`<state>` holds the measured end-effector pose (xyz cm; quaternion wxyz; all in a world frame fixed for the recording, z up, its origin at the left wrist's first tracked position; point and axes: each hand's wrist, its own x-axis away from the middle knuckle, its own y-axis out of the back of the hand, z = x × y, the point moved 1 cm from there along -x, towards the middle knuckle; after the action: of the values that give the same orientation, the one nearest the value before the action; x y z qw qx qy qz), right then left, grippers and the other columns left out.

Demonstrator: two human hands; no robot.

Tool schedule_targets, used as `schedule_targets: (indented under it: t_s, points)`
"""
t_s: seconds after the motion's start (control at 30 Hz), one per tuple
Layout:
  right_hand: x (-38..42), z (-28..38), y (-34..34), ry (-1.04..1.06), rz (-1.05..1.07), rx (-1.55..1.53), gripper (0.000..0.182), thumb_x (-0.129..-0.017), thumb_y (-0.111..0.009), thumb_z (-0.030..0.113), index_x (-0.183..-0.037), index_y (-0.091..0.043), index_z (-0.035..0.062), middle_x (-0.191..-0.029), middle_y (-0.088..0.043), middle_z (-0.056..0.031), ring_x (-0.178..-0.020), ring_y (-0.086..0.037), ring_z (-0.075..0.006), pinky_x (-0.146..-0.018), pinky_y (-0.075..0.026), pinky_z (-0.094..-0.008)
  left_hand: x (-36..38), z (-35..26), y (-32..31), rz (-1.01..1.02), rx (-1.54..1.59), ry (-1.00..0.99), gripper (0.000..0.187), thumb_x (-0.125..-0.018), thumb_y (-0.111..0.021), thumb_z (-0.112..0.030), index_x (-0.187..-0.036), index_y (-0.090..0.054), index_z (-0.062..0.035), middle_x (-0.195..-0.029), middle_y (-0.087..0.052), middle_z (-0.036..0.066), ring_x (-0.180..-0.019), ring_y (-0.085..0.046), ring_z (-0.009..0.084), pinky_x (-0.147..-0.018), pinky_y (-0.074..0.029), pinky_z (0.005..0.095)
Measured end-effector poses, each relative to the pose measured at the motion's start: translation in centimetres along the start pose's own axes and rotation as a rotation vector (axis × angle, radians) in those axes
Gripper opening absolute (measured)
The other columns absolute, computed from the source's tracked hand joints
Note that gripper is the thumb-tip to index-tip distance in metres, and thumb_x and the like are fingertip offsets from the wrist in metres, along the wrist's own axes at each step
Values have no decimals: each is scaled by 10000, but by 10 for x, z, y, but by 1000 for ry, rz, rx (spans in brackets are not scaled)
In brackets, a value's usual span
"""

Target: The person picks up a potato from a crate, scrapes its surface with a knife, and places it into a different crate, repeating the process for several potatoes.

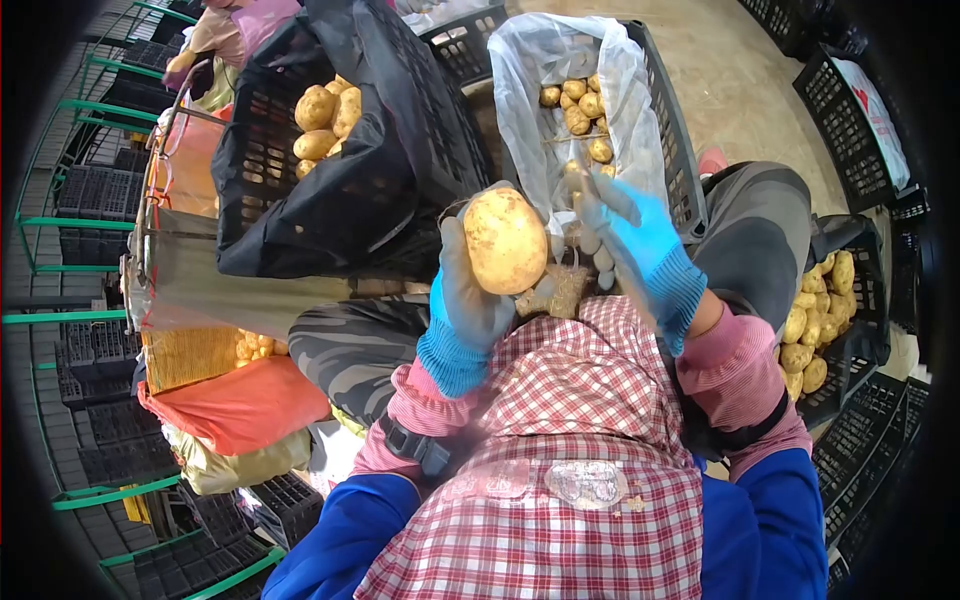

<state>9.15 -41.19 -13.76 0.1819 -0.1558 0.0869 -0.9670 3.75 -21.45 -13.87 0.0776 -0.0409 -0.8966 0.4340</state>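
Observation:
My left hand (462, 305), in a blue and grey work glove, grips a large pale potato (505, 242) in front of my apron. To its right, my right hand (640, 235) wears a matching glove and is partly smeared by motion. Its fingers are stretched out and apart, with nothing seen in them. Just beyond my hands stands a black crate with a clear plastic liner (520, 75), holding several small potatoes (577, 120). Left of it, a crate with a black liner (270, 215) holds larger potatoes (317, 108).
On my right is a black crate of potatoes (815, 320). At left stand an orange mesh sack (185, 360) and a red cloth (240, 405). Stacked black crates (100, 195) line green rails. Another person's sleeve (220, 35) shows at the top left.

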Motion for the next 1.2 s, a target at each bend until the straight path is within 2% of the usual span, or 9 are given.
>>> schedule_targets:
  t_s: [0.13,0.27,0.57,0.73,0.77,0.87,0.97,1.07,1.2]
  points:
    - [11,-3,-10,-82,314,-123,575,-977,-584,487,-1239,-581,-25,-747,-597,-25,-527,-512,-101,-500,-462,-228,-1,-5,-11,-60,-594,-283,688,-1027,-380,-562,-1466,-345,-33,-1332,-545,194,-1202,-581,305,-1025,-497,443]
    - [13,-14,-24,-258,448,-484,713,-994,-443,616,-1267,-553,-33,-643,-578,-13,-536,-535,-100,-498,-461,-230,-2,-3,-26,56,-450,-389,643,-1036,-467,-445,-1476,-293,-10,-1412,-455,158,-1241,-546,244,-1027,-496,403]
    - [16,-11,-30,-45,293,-588,545,-984,-608,366,-1404,-469,47,-1032,-649,-67,-684,-593,-85,-529,-468,-202,-5,-2,-39,-36,-897,-538,639,-955,-621,-444,-1367,-442,11,-1319,-543,171,-1223,-539,222,-1011,-460,357]
    - [22,10,-40,231,79,-348,728,-803,-818,133,-1424,-446,51,-1113,-638,-59,-695,-584,-57,-521,-459,-193,-13,-3,-42,-186,-681,-385,497,-1053,-386,-443,-1288,-475,-15,-1325,-566,165,-1153,-602,250,-989,-511,384]
    - [18,10,-37,166,35,-387,865,-665,-887,40,-1410,-447,31,-1177,-620,-77,-880,-631,-110,-697,-544,-235,-17,0,-34,-205,-670,-375,508,-1058,-365,-448,-1287,-479,-9,-1324,-567,164,-1147,-605,248,-988,-509,383]
    - [0,-15,-36,564,-85,-195,879,-624,-908,24,-1382,-463,7,-1294,-575,-104,-1142,-592,-195,-959,-519,-316,-13,4,-38,-244,-714,-363,608,-1052,-362,-527,-1321,-517,-5,-1261,-600,138,-1112,-623,216,-937,-535,352]
    - [4,-13,-37,543,-100,-103,911,-587,-932,55,-1370,-470,-4,-1386,-522,-123,-1310,-487,-234,-1109,-415,-372,-15,16,-26,-234,-851,-404,686,-1045,-325,-573,-1325,-523,21,-1200,-632,141,-1068,-648,210,-912,-543,344]
    - [12,-5,-37,492,-94,-60,912,-574,-940,72,-1360,-482,-1,-1395,-524,-120,-1285,-517,-236,-1086,-438,-370,-13,12,-28,-384,-644,-169,715,-1047,-287,-583,-1293,-553,33,-1106,-678,134,-966,-681,200,-870,-555,325]
    - [13,2,-36,534,-66,-39,910,-574,-947,118,-1354,-492,0,-1348,-547,-110,-1248,-542,-242,-1069,-448,-366,-4,14,-23,-256,-982,-234,726,-1047,-272,-590,-1234,-592,34,-1039,-707,136,-889,-699,199,-804,-560,305]
